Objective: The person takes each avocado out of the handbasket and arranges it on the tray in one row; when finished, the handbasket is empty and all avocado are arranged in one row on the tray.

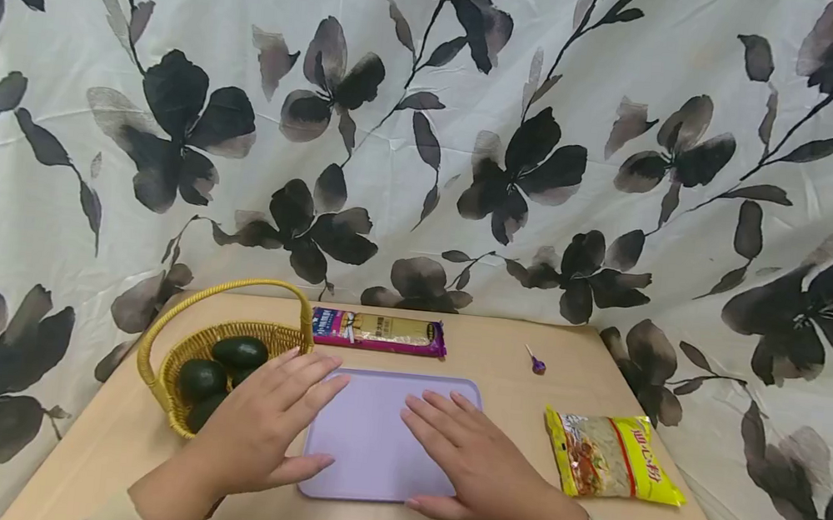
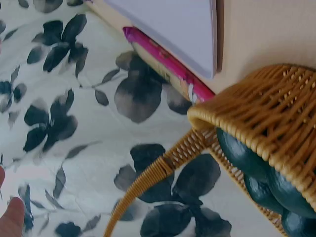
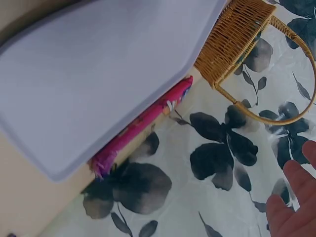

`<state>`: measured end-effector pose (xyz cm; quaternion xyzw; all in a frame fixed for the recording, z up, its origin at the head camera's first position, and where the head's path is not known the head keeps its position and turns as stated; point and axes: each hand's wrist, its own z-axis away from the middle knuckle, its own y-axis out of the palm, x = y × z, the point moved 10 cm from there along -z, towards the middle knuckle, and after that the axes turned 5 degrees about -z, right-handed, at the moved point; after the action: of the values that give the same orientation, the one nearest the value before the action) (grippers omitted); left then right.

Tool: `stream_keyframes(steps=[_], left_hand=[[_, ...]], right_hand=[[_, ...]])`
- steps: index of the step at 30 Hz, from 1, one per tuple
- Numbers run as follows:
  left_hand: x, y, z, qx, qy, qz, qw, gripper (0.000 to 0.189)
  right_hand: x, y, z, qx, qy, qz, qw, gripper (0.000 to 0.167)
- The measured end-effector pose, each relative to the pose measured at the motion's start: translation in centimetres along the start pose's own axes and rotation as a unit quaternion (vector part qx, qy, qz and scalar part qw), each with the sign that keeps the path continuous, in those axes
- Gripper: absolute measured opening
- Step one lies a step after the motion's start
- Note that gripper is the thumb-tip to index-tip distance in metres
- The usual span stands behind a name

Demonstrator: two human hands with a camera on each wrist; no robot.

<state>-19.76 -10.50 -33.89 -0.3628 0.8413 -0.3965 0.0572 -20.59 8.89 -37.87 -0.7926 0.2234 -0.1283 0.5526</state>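
Both hands hover with straight fingers over a pale purple tray (image 1: 375, 457) in the head view, holding nothing. My left hand (image 1: 265, 425) is over the tray's left side, overlapping the edge of a yellow wicker basket (image 1: 182, 346). Inside the basket lie several dark green avocado-like fruits (image 1: 240, 353), partly hidden by that hand. My right hand (image 1: 475, 467) is above the tray's right side, its thumb pointing left. In the right wrist view its fingertips (image 3: 298, 177) show at the right edge; the left wrist view catches only left fingertips (image 2: 12, 217).
Behind the tray lies a long purple packet (image 1: 379, 333) with a clear window. A yellow bag (image 1: 612, 456) of noodles is at the right, and a small purple-wrapped lollipop (image 1: 536, 362) sits farther back. A floral cloth (image 1: 425, 169) hangs behind the table (image 1: 496, 368).
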Motion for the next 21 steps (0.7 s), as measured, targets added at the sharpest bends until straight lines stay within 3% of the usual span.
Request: stream_keyframes(steps=[4,9,15,21], left_hand=[[1.0,-1.2,0.1,-0.029,-0.021,-0.001,0.9994,0.080],[2.5,-2.5,0.5,-0.054,-0.068,-0.011,0.9962,0.083],[4.6,-4.6,1.4,-0.098,-0.123,-0.018,0.9874,0.085],[6.2,-6.5,2.5,-0.144,-0.163,-0.033,0.9754,0.090]], right_hand=[[-0.2,1.0,-0.5,0.012,0.011,-0.031,0.9994,0.094],[0.2,1.7,-1.1,-0.015,-0.002,-0.056,0.9983,0.093],[0.9,2.1,-2.4,-0.053,-0.023,-0.097,0.9936,0.095],[1.2,2.9,-3.6,-0.068,-0.017,-0.128,0.9893,0.096]])
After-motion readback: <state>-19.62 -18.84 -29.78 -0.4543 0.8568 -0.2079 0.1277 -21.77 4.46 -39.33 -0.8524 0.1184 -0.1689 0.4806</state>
